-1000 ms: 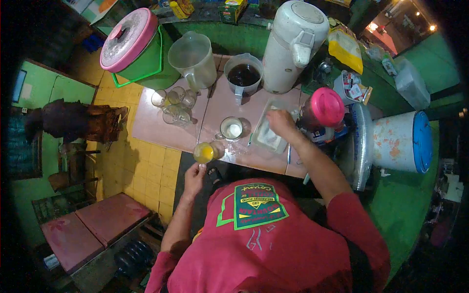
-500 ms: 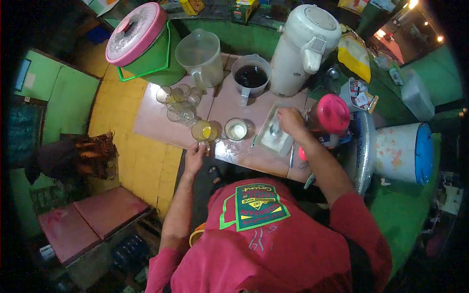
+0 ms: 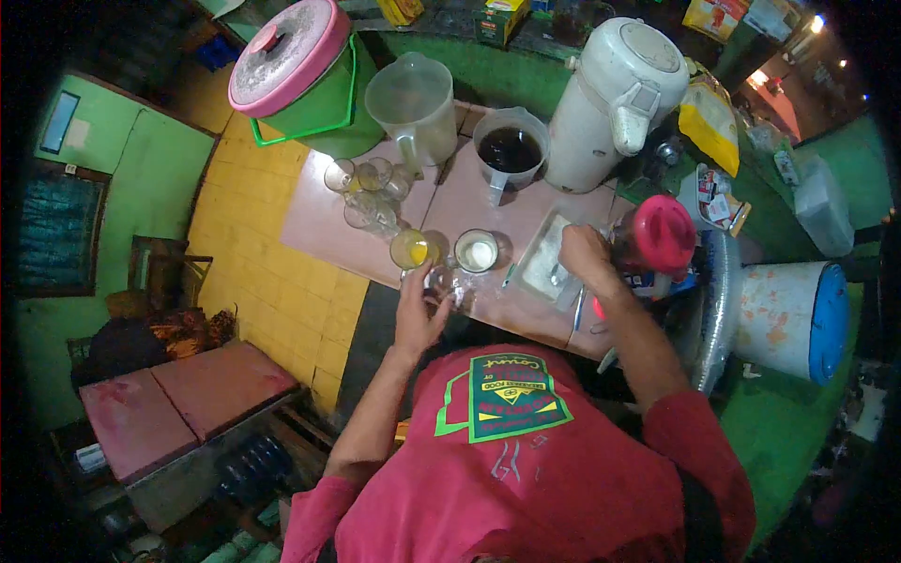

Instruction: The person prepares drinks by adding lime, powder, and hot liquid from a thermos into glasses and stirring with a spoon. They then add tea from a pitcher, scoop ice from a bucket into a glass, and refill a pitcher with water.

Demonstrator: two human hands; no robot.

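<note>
Tray of white powder [image 3: 530, 246] lay on the table [image 3: 324, 216], partly under the right hand [image 3: 588, 255]. The left hand [image 3: 414, 314], fingers spread, sat by the yellow-bottomed glass [image 3: 407, 248]; contact was unclear. That glass, held up 1 second earlier, stood beside the white-bottomed glass [image 3: 477, 251], probably freeing that hand. Right fingers seemingly pinched a spoon [image 3: 560, 275].

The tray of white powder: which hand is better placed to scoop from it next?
Probably the right hand: it is over the tray, apparently holding the spoon that reaches the white powder. The left hand is at the glass with yellow contents, farther from the tray.
</note>
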